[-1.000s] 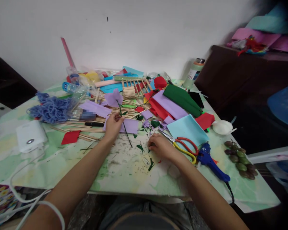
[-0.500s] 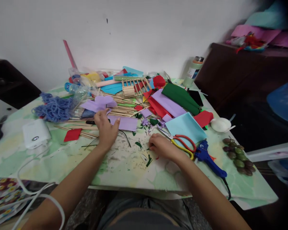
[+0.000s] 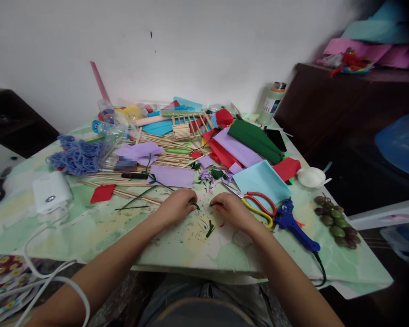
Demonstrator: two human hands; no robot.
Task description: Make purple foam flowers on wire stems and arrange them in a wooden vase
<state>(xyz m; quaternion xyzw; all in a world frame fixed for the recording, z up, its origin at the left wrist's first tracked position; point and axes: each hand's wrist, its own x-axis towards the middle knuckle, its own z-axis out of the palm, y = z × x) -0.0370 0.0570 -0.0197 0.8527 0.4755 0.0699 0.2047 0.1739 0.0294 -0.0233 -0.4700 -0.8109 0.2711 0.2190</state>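
Note:
Near the middle of the table's front, my left hand (image 3: 179, 205) is closed, its thumb and fingertips at a small dark green paper piece (image 3: 195, 207). Facing it a short gap away, my right hand (image 3: 229, 210) pinches a thin dark green strip (image 3: 216, 204). Between and below the hands lie green paper scraps (image 3: 210, 229) and crumbs. Behind my left hand is a flat lilac paper piece (image 3: 172, 176) with a dark green stem (image 3: 153, 180) across its left corner. Scissors (image 3: 259, 202) with red and yellow handles lie right beside my right hand.
A blue glue gun (image 3: 298, 227) and grapes (image 3: 337, 222) lie at right. Light blue paper (image 3: 262, 181), green crepe paper (image 3: 255, 140) and wooden sticks (image 3: 173, 159) cover the back. Blue yarn (image 3: 75, 154) and a white device (image 3: 52, 193) with a cable are at left.
My left hand has left the lilac paper and come right and nearer, to the green scrap in front of my right hand. The right hand stays almost in place.

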